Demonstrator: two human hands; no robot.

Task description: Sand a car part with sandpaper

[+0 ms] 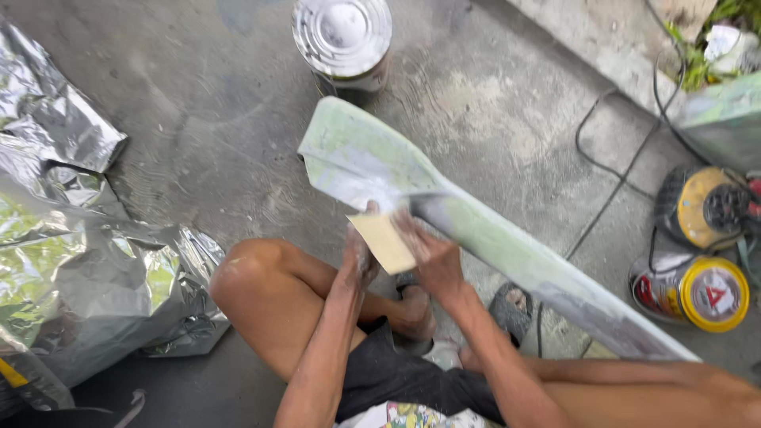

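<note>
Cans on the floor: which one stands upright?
The silver-lidded can at the top, beyond the pale green panel. The yellow-lidded can at right lies on its side.

Crumpled silver foil sheeting (75, 261) is laid at left on concrete floor (222, 119). Metal can (342, 41) is stood at top centre. Yellow-lidded tin (691, 290) and black cable (614, 178) are seen at right.

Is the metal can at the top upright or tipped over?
Upright: the can stands on the concrete floor, its round lid facing up.
</note>
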